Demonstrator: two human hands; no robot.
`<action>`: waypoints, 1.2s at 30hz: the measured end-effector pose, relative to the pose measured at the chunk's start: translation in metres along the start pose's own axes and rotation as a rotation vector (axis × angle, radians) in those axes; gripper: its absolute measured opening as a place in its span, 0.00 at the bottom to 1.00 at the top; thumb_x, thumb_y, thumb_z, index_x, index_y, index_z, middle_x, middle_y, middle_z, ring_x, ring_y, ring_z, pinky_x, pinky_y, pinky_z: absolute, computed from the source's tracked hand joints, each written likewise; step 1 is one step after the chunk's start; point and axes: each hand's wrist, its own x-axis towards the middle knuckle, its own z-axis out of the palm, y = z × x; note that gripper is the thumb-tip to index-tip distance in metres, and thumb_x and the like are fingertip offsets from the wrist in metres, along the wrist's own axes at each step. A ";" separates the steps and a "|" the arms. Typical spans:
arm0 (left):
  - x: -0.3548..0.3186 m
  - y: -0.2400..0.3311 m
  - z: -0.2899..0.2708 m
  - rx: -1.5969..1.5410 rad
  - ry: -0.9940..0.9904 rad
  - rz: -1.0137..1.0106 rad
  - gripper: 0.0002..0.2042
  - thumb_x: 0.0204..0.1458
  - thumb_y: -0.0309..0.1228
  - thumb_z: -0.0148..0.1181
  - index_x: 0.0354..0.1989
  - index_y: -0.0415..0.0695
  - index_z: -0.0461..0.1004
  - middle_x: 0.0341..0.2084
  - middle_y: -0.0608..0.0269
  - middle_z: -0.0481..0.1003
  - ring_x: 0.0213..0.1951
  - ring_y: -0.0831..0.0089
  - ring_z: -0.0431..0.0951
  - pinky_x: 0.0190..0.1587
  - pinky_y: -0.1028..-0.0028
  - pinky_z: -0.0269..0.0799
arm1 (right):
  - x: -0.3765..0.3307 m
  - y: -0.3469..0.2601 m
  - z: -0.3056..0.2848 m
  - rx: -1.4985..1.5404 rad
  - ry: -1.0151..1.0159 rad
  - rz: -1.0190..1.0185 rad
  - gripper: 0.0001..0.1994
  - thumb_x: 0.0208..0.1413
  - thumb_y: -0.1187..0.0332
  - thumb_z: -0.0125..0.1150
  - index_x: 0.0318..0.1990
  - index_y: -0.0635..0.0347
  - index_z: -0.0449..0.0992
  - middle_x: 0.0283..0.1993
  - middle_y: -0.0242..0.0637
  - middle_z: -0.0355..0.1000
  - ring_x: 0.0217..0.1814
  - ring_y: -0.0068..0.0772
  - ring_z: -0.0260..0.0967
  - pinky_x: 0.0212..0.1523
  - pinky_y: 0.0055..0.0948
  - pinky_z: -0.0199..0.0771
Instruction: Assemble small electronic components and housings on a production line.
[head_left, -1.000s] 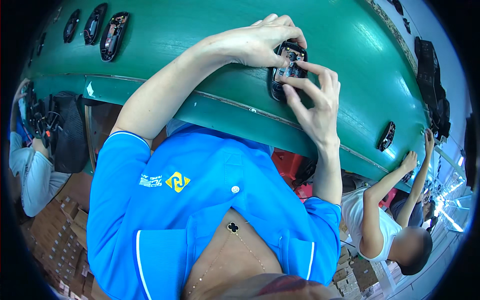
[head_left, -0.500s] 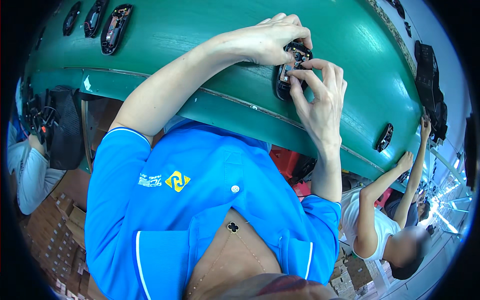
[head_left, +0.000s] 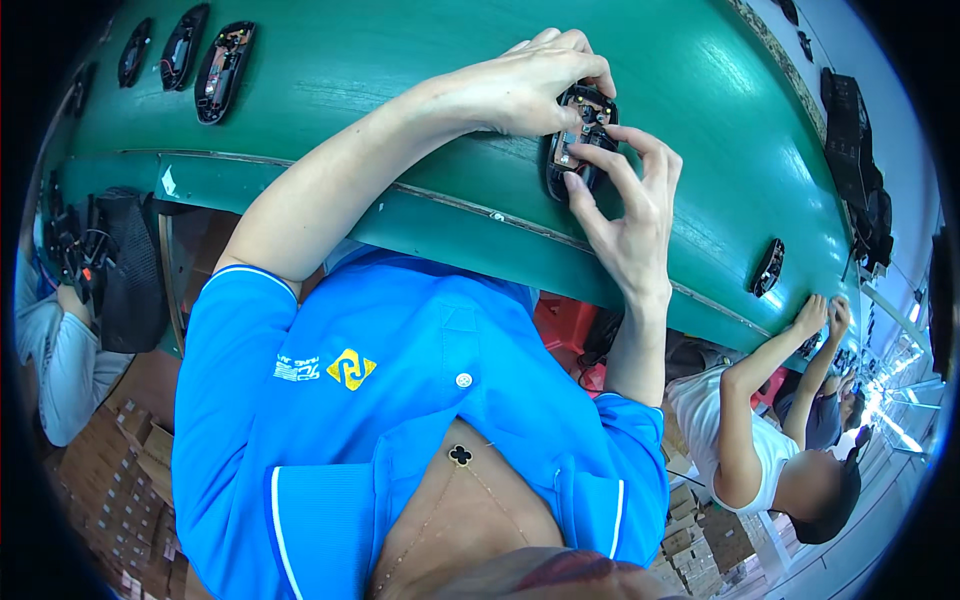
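Note:
An open black oval housing [head_left: 556,178] lies tilted on the green tabletop, with coppery and dark electronic parts showing inside. My left hand [head_left: 535,85] wraps round its far end, fingers over the far edge and thumb along the left side. My right hand [head_left: 635,190] is on the near right part of the same housing. Its index finger and thumb reach over the inside, a little apart, while another finger touches the right rim. Whether a small part sits between these fingertips is too fine to make out.
Several similar open housings [head_left: 224,75] rest on the green table [head_left: 380,50] at the far left. Another housing [head_left: 769,268] lies to the right, near a co-worker [head_left: 740,430] whose hands are at the table. A black object [head_left: 850,140] stands along the far right edge.
My right thumb and index finger have moved apart from their pinch and shifted slightly left and nearer. My left hand keeps its hold. The co-worker's raised hand has come down beside the other.

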 end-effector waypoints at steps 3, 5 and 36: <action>0.000 0.000 0.001 0.040 -0.011 -0.006 0.18 0.51 0.24 0.62 0.53 0.44 0.77 0.49 0.55 0.73 0.54 0.57 0.70 0.60 0.58 0.70 | 0.004 -0.008 -0.005 -0.109 -0.049 -0.009 0.15 0.48 0.65 0.74 0.45 0.48 0.83 0.58 0.36 0.68 0.61 0.40 0.62 0.62 0.41 0.63; -0.001 0.000 0.002 0.078 -0.022 -0.009 0.17 0.55 0.25 0.60 0.54 0.45 0.75 0.49 0.59 0.72 0.55 0.60 0.70 0.60 0.61 0.71 | 0.006 -0.013 -0.009 -0.222 -0.095 -0.018 0.17 0.47 0.63 0.76 0.46 0.48 0.84 0.60 0.34 0.68 0.63 0.41 0.62 0.62 0.41 0.63; -0.048 -0.001 -0.045 0.191 0.454 0.138 0.23 0.57 0.30 0.65 0.62 0.49 0.73 0.56 0.59 0.72 0.57 0.63 0.70 0.61 0.66 0.67 | 0.010 -0.021 0.042 -0.028 0.179 0.130 0.44 0.51 0.62 0.73 0.72 0.66 0.55 0.68 0.54 0.60 0.69 0.56 0.57 0.71 0.50 0.57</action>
